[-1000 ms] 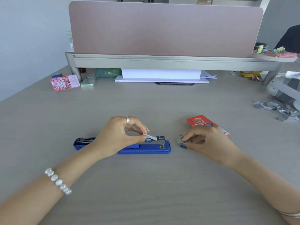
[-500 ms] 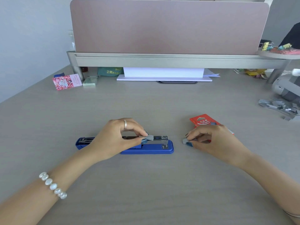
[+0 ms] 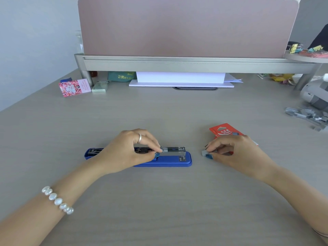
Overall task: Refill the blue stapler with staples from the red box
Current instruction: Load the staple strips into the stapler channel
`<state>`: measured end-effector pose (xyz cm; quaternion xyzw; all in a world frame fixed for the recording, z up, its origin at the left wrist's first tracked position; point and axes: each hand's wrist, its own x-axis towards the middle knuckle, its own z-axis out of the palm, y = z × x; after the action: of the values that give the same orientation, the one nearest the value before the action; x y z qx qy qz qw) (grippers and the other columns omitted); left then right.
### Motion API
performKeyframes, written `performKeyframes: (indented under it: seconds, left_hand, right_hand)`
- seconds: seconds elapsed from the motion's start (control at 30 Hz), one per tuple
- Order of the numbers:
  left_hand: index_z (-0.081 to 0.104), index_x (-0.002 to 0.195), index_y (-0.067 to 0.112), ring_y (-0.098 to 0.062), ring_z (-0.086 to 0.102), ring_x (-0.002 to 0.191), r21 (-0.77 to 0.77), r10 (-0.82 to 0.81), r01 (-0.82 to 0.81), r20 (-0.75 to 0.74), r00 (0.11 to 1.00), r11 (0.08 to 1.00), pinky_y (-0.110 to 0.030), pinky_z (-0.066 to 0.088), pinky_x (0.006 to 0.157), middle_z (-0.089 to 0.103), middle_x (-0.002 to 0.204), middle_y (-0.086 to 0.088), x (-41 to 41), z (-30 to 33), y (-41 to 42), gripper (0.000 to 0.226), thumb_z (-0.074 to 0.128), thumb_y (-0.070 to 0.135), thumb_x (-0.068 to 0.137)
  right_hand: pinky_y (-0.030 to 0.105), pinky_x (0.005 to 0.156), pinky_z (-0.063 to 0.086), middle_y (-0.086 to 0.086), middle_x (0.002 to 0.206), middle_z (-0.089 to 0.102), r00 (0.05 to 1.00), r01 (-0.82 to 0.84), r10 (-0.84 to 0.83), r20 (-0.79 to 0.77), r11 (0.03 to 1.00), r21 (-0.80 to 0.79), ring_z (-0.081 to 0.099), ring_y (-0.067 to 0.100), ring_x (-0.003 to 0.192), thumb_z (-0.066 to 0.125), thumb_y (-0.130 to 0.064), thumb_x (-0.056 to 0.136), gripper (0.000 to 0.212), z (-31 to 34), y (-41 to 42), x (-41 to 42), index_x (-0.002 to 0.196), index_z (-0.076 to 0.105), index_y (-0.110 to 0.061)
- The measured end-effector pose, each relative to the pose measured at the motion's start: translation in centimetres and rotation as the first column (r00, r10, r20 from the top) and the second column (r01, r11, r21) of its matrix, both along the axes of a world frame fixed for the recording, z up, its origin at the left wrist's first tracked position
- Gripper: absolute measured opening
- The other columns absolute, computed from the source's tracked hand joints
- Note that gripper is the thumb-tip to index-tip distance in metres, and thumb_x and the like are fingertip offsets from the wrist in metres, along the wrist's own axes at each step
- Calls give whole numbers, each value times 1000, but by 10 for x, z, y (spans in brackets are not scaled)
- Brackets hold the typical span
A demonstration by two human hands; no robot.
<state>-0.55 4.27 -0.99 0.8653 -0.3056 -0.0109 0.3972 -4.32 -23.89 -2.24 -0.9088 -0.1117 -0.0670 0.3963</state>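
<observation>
Both grips are pinched shut on staples. Left hand [image 3: 124, 153] lies over the middle of the blue stapler [image 3: 165, 159], thumb and forefinger closed on a staple strip [image 3: 164, 149] at the near end of the open metal channel, which runs on to the right of the fingertips. Beyond the wrist, the stapler's other end shows to the left. Right hand [image 3: 236, 153] rests on the table [image 3: 159, 210] just right of the stapler and apart from it, its grip closed on a second short staple strip [image 3: 205, 153] that touches the table. Directly behind this hand lies the red box [image 3: 222, 131], partly hidden by the knuckles. Farther right, a heap of loose staples [image 3: 307, 116] lies well apart.
</observation>
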Motion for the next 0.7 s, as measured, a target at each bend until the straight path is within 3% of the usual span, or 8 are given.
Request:
performKeyframes:
  seconds: [0.2, 0.27, 0.4, 0.53, 0.7]
  left_hand:
    - [73, 85, 36, -9, 57, 98, 92, -24, 17, 72, 997, 996, -17, 43, 83, 63, 103, 21, 2, -3, 3, 19, 65, 24, 73]
    - [73, 85, 36, -9, 56, 97, 103, -32, 23, 85, 996, 994, -18, 43, 83, 64, 102, 22, 3, -3, 3, 18, 64, 27, 73]
    - [73, 85, 36, -7, 55, 97, 93, -38, 30, 86, 996, 995, -18, 43, 83, 63, 103, 23, 4, -3, 5, 17, 64, 28, 73]
    - [73, 87, 35, -4, 55, 98, 95, -48, 41, 66, 997, 995, -17, 43, 85, 62, 103, 22, 4, -3, 5, 17, 64, 26, 75]
    - [72, 93, 35, -2, 56, 98, 58, -37, 36, 22, 999, 998, -11, 40, 84, 62, 103, 20, 3, -1, 5, 28, 68, 11, 78]
  right_hand:
    - [6, 69, 49, -13, 84, 70, 1000, 10, -10, 1, 1000, 29, 66, -3, 73, 73, -9, 72, 8, 3, 1, -2, 75, 71, -16]
    - [8, 69, 50, -9, 79, 73, 1000, 30, -30, 3, 995, 91, 67, -1, 71, 75, -11, 71, 10, 5, 2, -3, 72, 71, -20]
    - [15, 75, 52, -12, 90, 73, 999, -42, 34, 35, 968, 246, 69, 6, 79, 74, -12, 70, 14, 18, 19, -4, 70, 72, -26]
    - [16, 78, 51, -15, 90, 73, 986, -161, 155, 53, 977, 136, 68, 6, 85, 71, -10, 74, 17, 29, 46, -1, 73, 71, -26]
    - [15, 79, 50, -19, 89, 72, 989, -145, 143, 31, 985, 90, 66, 3, 85, 69, -9, 74, 17, 22, 60, 6, 76, 72, -25]
